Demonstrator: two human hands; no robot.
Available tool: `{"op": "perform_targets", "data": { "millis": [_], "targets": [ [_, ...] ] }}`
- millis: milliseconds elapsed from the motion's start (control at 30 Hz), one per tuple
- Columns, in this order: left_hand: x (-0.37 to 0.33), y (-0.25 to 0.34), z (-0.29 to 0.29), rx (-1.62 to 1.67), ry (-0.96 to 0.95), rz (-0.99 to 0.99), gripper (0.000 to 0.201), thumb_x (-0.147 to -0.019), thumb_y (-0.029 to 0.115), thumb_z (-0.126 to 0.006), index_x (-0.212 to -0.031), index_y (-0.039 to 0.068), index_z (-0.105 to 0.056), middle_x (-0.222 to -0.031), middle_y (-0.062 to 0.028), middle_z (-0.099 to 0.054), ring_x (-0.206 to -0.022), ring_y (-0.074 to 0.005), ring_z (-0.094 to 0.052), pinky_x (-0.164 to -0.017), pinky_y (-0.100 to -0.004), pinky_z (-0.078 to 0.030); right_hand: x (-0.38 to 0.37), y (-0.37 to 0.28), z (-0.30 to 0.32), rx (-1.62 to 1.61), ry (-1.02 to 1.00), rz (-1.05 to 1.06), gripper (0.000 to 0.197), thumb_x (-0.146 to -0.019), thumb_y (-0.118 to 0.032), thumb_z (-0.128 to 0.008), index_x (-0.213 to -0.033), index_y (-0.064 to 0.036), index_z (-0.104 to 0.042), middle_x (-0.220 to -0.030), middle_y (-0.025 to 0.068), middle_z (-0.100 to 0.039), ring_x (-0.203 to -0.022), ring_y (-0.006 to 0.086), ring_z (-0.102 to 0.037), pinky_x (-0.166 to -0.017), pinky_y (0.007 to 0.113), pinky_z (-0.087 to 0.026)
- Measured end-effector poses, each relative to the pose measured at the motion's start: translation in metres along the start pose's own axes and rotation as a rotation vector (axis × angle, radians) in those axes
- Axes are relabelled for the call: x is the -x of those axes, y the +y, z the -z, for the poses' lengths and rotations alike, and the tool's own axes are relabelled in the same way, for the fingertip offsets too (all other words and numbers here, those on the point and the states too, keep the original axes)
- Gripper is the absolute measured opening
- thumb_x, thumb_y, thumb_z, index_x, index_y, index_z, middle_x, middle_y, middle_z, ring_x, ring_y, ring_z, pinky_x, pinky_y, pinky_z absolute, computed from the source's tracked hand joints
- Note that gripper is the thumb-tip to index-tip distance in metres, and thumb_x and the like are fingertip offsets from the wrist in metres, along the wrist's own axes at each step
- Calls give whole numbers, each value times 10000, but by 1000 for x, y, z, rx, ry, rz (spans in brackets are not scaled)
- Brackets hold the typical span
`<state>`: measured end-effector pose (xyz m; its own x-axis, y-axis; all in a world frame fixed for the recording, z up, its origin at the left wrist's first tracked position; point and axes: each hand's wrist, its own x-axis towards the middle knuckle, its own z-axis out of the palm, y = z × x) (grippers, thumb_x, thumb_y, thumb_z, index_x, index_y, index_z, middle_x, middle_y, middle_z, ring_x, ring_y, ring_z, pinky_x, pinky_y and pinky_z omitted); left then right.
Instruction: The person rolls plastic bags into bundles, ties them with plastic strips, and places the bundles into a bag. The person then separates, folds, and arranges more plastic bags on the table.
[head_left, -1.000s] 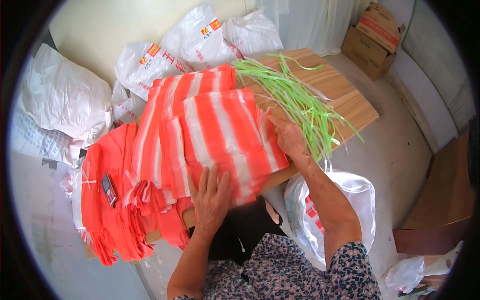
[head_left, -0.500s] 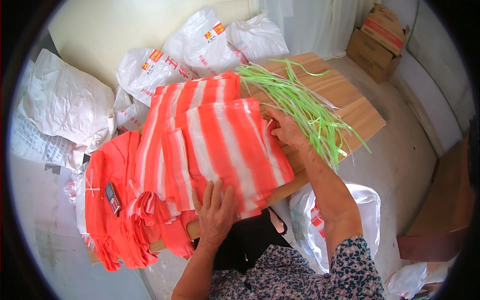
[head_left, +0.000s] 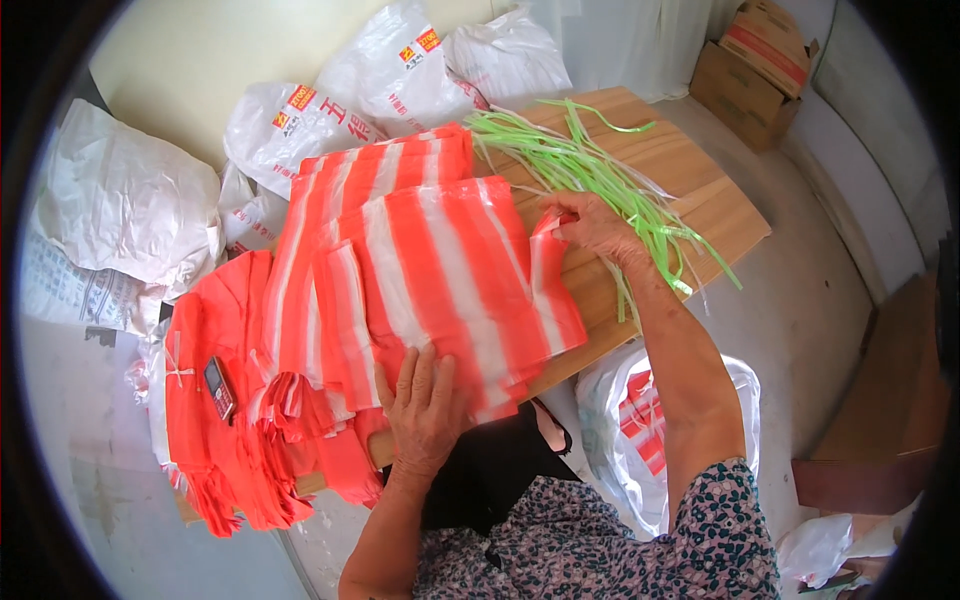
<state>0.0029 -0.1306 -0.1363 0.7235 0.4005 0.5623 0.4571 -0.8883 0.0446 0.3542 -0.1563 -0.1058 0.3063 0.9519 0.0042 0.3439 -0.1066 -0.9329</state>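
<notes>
red-striped bags (head_left: 440, 270) lie under flat left hand (head_left: 425, 405); right hand (head_left: 595, 225) pinches their edge.

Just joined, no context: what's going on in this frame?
A person is working a stack of red-and-white striped plastic bags on a wooden board. The left hand lies flat on the stack's near edge, pinning it. The right hand pinches the stack's far right corner, lifting it slightly. A bundle of green plastic strips lies on the board beside that hand. To the left lie plain orange-red bags with a small dark handheld device on top; white sacks sit behind.
</notes>
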Motion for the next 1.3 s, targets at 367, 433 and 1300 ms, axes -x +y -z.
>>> {"op": "perform_targets", "data": {
  "millis": [367, 433, 1300],
  "targets": [
    [-23, 23, 27, 462, 15, 76, 403, -860, 217, -658, -1192, 6, -568, -1222, -169, -575, -1140, -306, -551, -1025, -459, -378, 58, -44, -21, 320, 544, 407, 502, -761, 60, -610, -1243, -65, -550, -923, 108, -633, -783, 196, -617, -709, 315, -517],
    [-42, 36, 35, 860, -161, 370, 439, -887, 278, -632, -1209, -8, -549, -1208, -166, -581, -1111, -293, -565, -991, -424, -411, 76, -63, -40, 419, 578, 481, 500, -750, 64, -610, -1231, -61, -555, -921, 127, -628, -795, 243, -620, -713, 340, -517],
    [-64, 19, -4, 985, -111, 719, 424, -821, 23, -600, -1233, 8, -504, -906, -80, -602, -812, -148, -594, -729, -314, -545, 162, -27, -152, 166, 637, 407, 250, -783, 81, -594, -1018, 9, -636, -927, 167, -625, -845, 314, -621, -747, 352, -503]
  ]
}}
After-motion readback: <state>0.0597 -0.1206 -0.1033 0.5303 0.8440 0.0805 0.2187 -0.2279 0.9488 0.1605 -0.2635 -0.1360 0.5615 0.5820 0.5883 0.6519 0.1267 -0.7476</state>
